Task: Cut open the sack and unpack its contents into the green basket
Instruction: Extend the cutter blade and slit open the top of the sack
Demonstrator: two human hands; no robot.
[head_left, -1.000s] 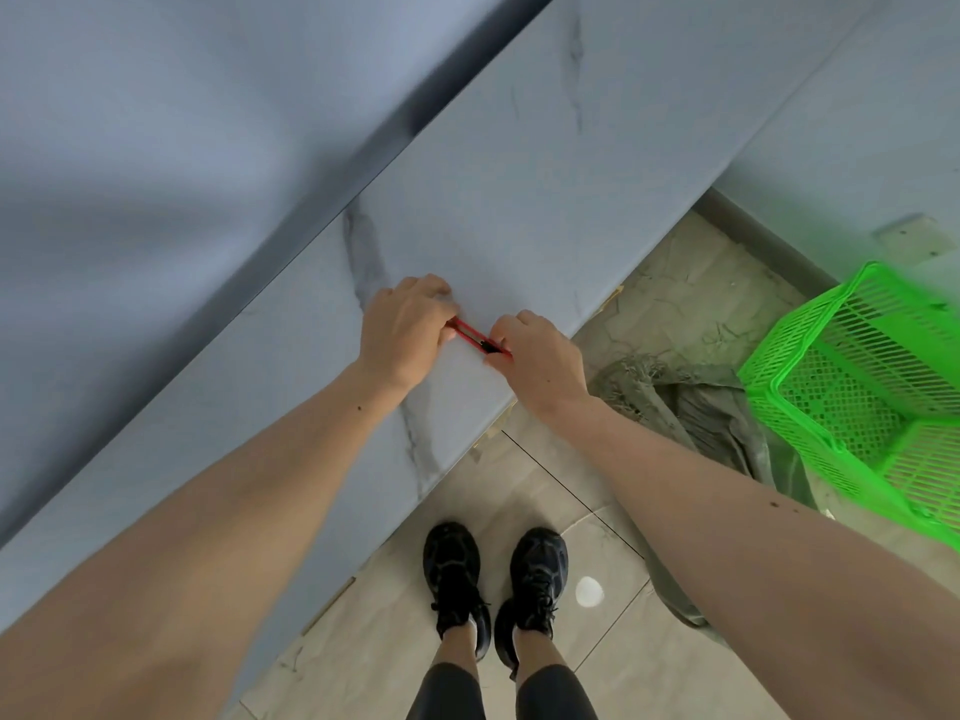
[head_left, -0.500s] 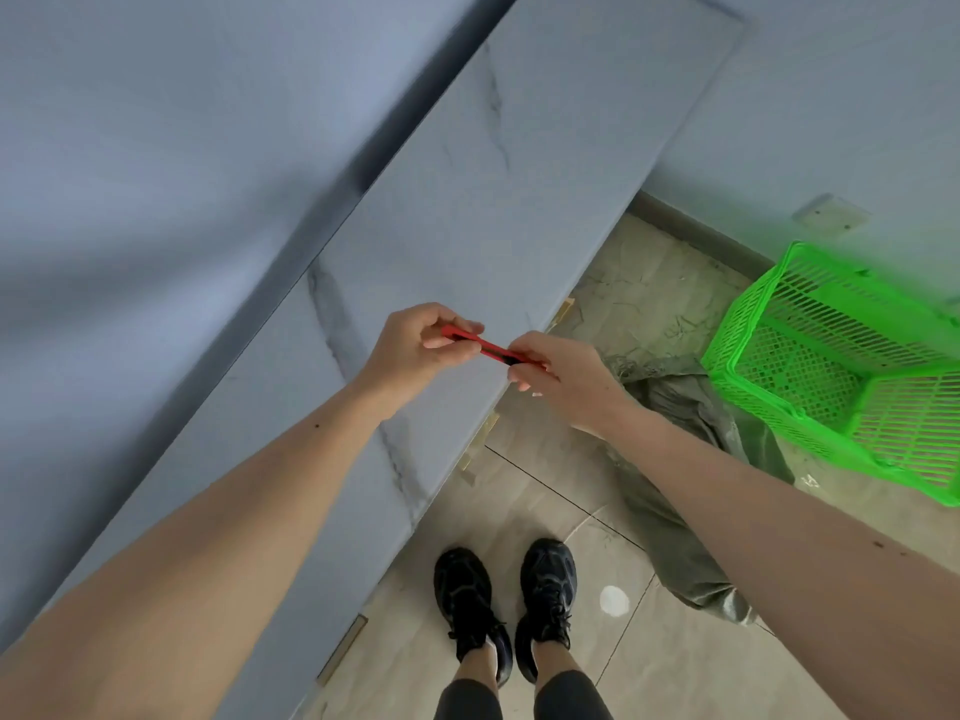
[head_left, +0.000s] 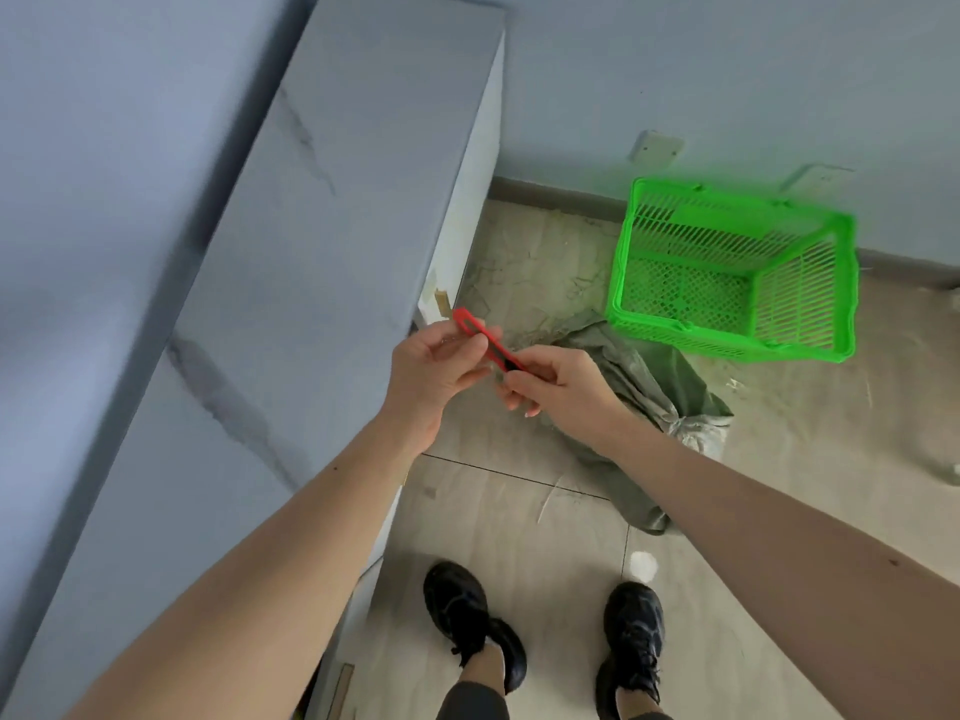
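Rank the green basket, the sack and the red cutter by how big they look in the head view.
1. green basket
2. sack, partly hidden by the right arm, so nearly tied with the basket
3. red cutter, smallest, though nearest
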